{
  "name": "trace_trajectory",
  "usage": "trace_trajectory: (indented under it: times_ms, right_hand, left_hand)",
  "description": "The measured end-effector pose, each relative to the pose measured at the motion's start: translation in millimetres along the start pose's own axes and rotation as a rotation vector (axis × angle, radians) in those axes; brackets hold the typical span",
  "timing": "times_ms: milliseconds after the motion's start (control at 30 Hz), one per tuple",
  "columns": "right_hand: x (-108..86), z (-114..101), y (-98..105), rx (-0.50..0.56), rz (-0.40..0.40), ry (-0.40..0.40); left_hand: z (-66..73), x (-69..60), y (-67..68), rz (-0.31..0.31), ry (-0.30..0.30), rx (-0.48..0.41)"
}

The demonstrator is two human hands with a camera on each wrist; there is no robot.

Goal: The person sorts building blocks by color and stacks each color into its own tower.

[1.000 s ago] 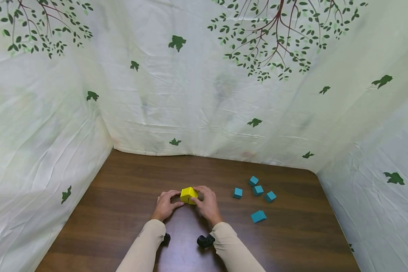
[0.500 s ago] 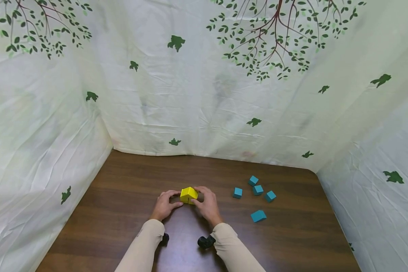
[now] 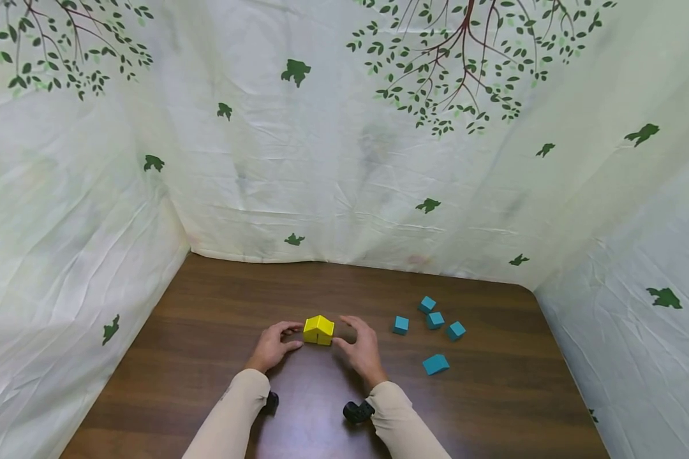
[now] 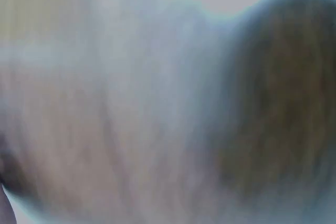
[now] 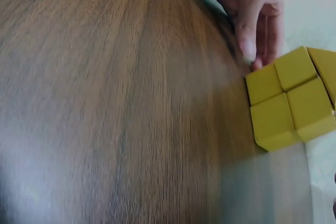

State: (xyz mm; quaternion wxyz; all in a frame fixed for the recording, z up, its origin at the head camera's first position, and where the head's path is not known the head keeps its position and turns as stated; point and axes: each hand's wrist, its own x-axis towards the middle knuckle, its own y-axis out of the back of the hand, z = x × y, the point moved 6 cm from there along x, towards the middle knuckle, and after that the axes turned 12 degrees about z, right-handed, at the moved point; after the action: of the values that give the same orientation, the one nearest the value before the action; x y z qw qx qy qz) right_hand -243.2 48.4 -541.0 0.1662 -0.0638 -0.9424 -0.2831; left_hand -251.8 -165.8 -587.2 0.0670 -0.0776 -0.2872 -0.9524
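Observation:
A small house of yellow blocks (image 3: 318, 333) stands on the wooden table, between both hands. Several cubes in two rows make up its body, and a triangular block (image 5: 324, 72) forms the roof. My left hand (image 3: 270, 347) is at its left side, fingers loosely bent and holding nothing. In the right wrist view that left hand (image 5: 252, 9) has its fingertips close to the cubes; whether they touch I cannot tell. Just off the right side is my right hand (image 3: 363, 350), thumb and fingers spread apart. The left wrist view is too blurred to read.
To the right lie several loose blue cubes (image 3: 435, 320) and, nearer the person, a blue triangular block (image 3: 436, 364). White cloth (image 3: 333, 159) with printed leaves hangs behind the brown table (image 3: 235, 287) and along both sides.
My right hand has let go of the yellow house and drawn back to the right. The left hand has shifted slightly left. The yellow blocks stay in place.

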Motion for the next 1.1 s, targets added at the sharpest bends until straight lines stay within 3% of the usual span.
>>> trace_trajectory:
  times_ms: [200,400,533,667,767,900,1100]
  right_hand:
    - [-0.3,9,16,0.007,0.036,-0.037]
    - [2.4,21,38,0.027,0.113,-0.015]
    - [5.6,29,56,0.040,0.151,-0.016]
    - [10.2,40,73,0.036,0.184,-0.040]
    - [12.5,50,86,0.020,0.213,-0.055]
    - [13.9,60,101,-0.013,0.248,-0.058]
    - [17.0,71,116,-0.051,0.254,-0.058]
  left_hand:
    - [-1.5,6.8,13.3,0.027,0.056,-0.001]
    - [4.0,17.1,36.7,0.157,0.087,0.058]
    - [17.1,26.9,47.7,0.242,0.115,0.024]
    - [41.0,38.0,48.5,0.291,0.125,-0.026]
    - [66.2,45.4,43.0,0.310,0.094,-0.061]
    - [104.8,49.8,29.9,0.316,0.017,-0.110]
    - [153.3,48.2,-6.0,0.240,-0.139,-0.162]
